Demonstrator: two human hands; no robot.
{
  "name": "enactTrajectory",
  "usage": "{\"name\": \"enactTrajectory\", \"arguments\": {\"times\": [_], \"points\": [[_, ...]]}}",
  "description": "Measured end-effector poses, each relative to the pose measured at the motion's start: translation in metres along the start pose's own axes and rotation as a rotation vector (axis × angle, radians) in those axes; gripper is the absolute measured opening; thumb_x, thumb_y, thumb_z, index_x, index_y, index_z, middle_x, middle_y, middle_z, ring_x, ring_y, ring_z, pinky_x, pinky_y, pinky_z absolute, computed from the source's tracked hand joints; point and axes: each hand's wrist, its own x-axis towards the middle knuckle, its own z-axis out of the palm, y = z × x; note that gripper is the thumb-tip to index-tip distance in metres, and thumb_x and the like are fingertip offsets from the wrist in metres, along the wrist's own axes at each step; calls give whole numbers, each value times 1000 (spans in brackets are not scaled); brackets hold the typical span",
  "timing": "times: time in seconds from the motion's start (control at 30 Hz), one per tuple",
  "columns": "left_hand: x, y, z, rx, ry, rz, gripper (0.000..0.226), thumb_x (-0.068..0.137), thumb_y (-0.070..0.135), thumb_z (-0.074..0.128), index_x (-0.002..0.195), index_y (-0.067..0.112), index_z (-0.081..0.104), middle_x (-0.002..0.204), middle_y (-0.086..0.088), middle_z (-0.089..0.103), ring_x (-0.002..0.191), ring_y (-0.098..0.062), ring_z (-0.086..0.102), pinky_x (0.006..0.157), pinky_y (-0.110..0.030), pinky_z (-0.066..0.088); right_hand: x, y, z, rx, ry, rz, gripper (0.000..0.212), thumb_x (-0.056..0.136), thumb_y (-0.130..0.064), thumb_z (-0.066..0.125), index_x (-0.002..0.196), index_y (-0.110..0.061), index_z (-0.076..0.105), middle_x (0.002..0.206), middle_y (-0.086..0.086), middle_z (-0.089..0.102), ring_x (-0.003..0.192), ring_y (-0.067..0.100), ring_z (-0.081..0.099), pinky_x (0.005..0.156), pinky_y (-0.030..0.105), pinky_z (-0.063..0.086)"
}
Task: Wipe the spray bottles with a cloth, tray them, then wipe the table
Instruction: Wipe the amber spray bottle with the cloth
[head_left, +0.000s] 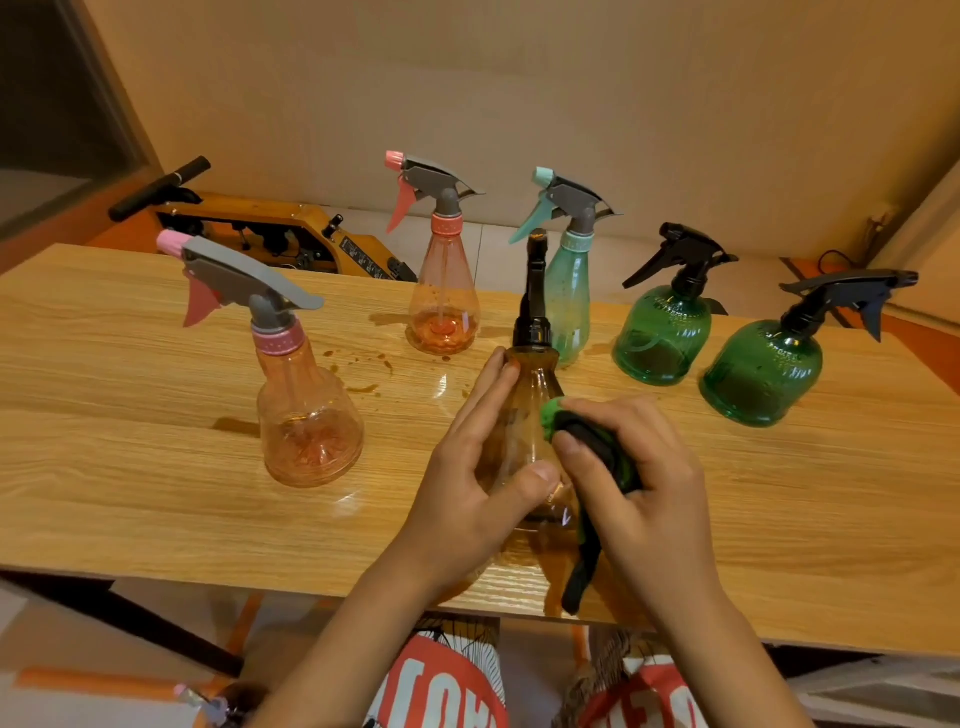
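My left hand (480, 483) grips an amber spray bottle with a black trigger head (535, 384), upright near the front of the wooden table (130, 467). My right hand (644, 483) holds a bunched green and black cloth (597, 447) against the bottle's right side. Five other spray bottles stand on the table: a pink one with a grey head (306, 426) at the left, a second pink one (441, 306) behind, a teal one (569, 306), and two dark green ones with black heads (662, 332) (763, 374) at the right.
Small brown wet spots (363, 371) lie on the table between the pink bottles. Behind the table's far edge sits an orange machine with a black handle (249, 223). A wall runs along the back. No tray is in view.
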Motion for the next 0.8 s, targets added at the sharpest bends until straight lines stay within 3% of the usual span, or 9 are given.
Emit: {"name": "enactTrajectory", "arguments": {"times": [0.17, 0.37, 0.5, 0.63, 0.8], "points": [[-2, -4, -2, -96, -70, 12, 78, 84, 36, 60, 156, 29, 34, 170, 13, 20, 155, 0, 18, 120, -22, 31, 9, 10, -4, 106, 44, 188, 20, 93, -42, 63, 109, -33, 71, 103, -14, 70, 103, 9, 66, 84, 21, 50], [0, -12, -5, -68, -101, -63, 79, 83, 45, 70, 154, 50, 36, 167, 12, 30, 155, -8, 23, 123, -53, 32, 17, 11, -8, 223, 21, 244, 9, 93, -33, 68, 100, -39, 70, 97, -19, 73, 96, 2, 67, 77, 13, 48], [1, -8, -3, -7, -107, -74, 79, 82, 51, 70, 152, 57, 34, 166, 18, 29, 154, -3, 23, 124, -51, 31, 11, 14, -10, 105, 31, 145, 14, 94, -35, 66, 107, -33, 71, 102, -15, 70, 103, 9, 65, 84, 18, 48], [0, -7, 0, 33, -82, -56, 79, 81, 53, 67, 153, 55, 33, 166, 22, 26, 153, 5, 18, 126, -39, 28, 5, 12, -12, -19, -5, -33, 23, 96, -33, 61, 110, -18, 72, 99, -3, 67, 97, 8, 62, 81, 19, 46], [1, -8, 1, 25, -92, -36, 77, 82, 53, 66, 151, 58, 33, 166, 22, 27, 153, 3, 20, 125, -38, 31, 14, 23, -9, -40, 67, 76, 16, 98, -36, 59, 106, -26, 69, 95, -9, 65, 93, 7, 62, 76, 24, 47]]}}
